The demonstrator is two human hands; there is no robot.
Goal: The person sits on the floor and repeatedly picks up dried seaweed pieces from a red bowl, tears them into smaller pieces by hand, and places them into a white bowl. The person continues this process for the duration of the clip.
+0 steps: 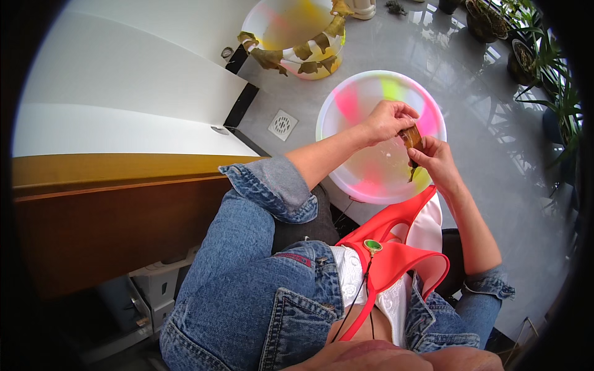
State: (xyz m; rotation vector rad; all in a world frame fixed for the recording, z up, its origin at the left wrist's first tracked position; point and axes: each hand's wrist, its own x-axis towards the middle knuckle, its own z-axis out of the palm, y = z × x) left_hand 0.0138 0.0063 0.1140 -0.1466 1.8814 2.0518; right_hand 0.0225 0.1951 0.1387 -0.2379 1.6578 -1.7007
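My left hand [390, 123] pinches the upper end of a wet, brown, translucent strip that looks like kelp [411, 138]. Lower down, my right hand [435, 161] grips the same strip between thumb and fingers, and a dark, narrow tail dangles below. Both hands are above a round white plastic tub [323, 121] with pink and yellow-green patches. Liquid with small bubbles seems to be inside it. Beyond, a similar tub [248, 23] has several brown-green, leaf-like pieces [269, 59] draped over its rim and stuck to its side.
A square floor drain [282, 125] is set in the shiny grey tiles [482, 153]. To the left are a white panel [116, 130] and a wooden edge [125, 169]. Potted plants [522, 62] line the right side. A red apron [385, 222] hangs over my front.
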